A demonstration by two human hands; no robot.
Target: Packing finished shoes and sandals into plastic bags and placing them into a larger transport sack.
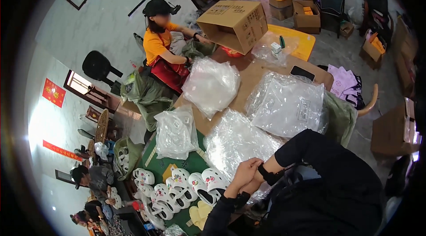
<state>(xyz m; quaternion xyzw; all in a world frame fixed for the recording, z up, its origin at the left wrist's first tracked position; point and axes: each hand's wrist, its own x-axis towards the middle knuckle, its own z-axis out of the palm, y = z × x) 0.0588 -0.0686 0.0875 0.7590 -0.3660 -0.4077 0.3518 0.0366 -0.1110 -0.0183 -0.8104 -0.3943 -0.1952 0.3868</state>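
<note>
- Nearest the camera, the wearer's 2 dark sleeves come in from below and from the right, and the hands meet just beyond them, over the table's near edge.
- The left hand lies across the right one, its fingers bent and drawn together toward the right wrist; whether they pinch anything I cannot tell.
- The right hand is partly covered by the left — its fingers are hidden, so I cannot tell how they stand.
- The black wristband sits around the right wrist, just to the right of the left hand's fingers. Its long axis runs crosswise to the right forearm, and the left hand is the free one beside it.
- Beyond and below the hands spreads a shiny pile of clear plastic bags; contact with the hands is unclear.
- Left of the hands, white clogs with coloured charms cluster on a green mat, pale yellow slides just beside them.
- Farther over the table lie a stack of flat clear packages, a black phone and — tipped on its side — an open carton, near 1 co-worker in an orange shirt.
</note>
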